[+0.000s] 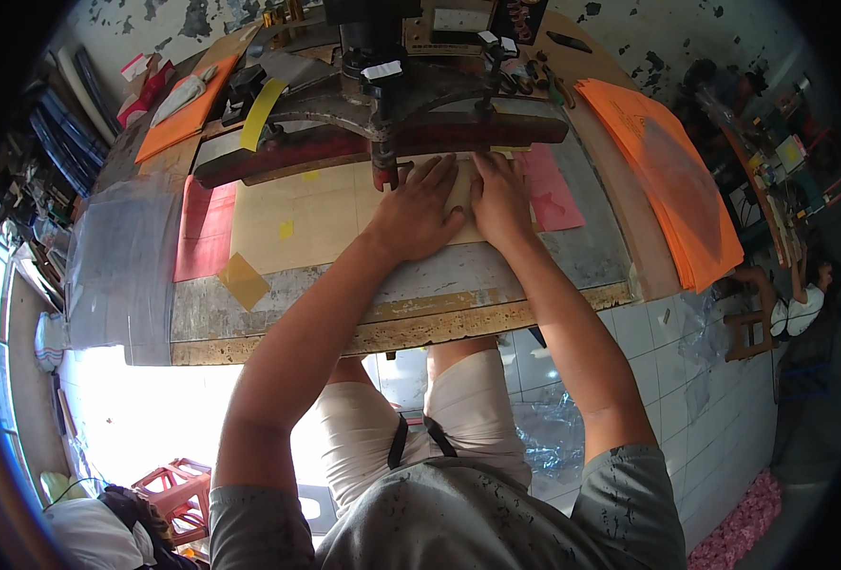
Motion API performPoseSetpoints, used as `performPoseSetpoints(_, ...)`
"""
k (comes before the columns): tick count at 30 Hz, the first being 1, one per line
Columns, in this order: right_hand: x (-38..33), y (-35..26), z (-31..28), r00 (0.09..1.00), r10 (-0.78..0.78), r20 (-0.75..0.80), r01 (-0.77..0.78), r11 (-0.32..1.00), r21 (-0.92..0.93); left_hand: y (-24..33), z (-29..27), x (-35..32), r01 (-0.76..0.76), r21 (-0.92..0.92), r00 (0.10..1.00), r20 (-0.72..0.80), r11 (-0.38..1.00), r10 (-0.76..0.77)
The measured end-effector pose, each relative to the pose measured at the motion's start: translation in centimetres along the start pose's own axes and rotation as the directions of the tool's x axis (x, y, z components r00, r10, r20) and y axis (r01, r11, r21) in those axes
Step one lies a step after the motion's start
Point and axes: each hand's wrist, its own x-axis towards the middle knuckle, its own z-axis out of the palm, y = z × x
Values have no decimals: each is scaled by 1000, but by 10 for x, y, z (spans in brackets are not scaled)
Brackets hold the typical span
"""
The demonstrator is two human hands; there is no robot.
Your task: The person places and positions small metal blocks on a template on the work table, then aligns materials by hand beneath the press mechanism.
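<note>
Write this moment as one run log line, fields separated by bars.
left hand: flat on tan sheet | right hand: flat on same sheet, beside left | press arm: above fingertips | orange paper stack: right

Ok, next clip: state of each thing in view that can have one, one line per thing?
left hand: flat, palm down on the tan sheet
right hand: flat, pressed on the same sheet beside the left
tan sheet: lying flat on the worktable, far edge under the press
press arm: raised just above the sheet
orange paper stack: piled, resting at the table's right edge
yellow tape piece: stuck at the sheet's corner
</note>
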Motion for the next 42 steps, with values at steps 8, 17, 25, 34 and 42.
performPoseSetpoints(8,-1,-1,-3,997,-68,41,67,998,3,0,-1,-1,26,-25,999,22,999,-25)
performPoseSetpoints(17,-1,-2,-7,993,-115,25,116,992,-50,0,-1,0,44,-15,998,38,999,-43)
performPoseSetpoints(25,-6,-24,-57,990,-137,-36,140,986,90,-5,-2,-10,54,-30,998,-4,998,-55)
performPoseSetpoints(34,80,-55,-138,796,-244,-554,395,903,170,-6,-10,-20,15,-40,1000,10,999,-15)
performPoseSetpoints(42,99,-62,-146,894,-169,-416,289,925,246,-6,-14,-21,52,-53,995,90,997,-47)
